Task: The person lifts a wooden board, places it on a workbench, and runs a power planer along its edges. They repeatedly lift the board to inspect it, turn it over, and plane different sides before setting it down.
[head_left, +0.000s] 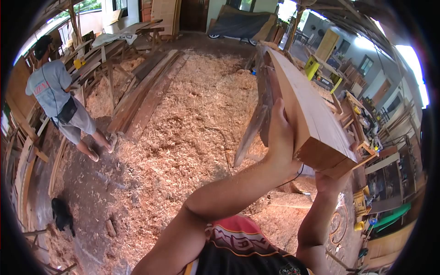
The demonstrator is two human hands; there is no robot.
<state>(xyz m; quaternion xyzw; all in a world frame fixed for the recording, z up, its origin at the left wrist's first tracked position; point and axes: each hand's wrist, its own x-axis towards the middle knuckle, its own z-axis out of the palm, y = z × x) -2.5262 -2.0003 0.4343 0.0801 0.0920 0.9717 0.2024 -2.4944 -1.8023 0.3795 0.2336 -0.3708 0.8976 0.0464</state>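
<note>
A long, thick wooden plank rises in front of me, its near end face toward me and its far end pointing away. A dark line like a crack or joint runs across part of that end face. My left hand grips the plank's left side, thumb up along the edge, fingers mostly hidden beneath. Under the near right corner, my right hand holds the plank from below and the right, most of its fingers out of sight. A dark, rough wooden piece stands just left of the plank.
Wood shavings cover much of the floor. Long boards lie at left, near a person at a cluttered bench. A yellow-green Ryobi stand and a tool-laden bench are on the right. A cable crosses the shavings.
</note>
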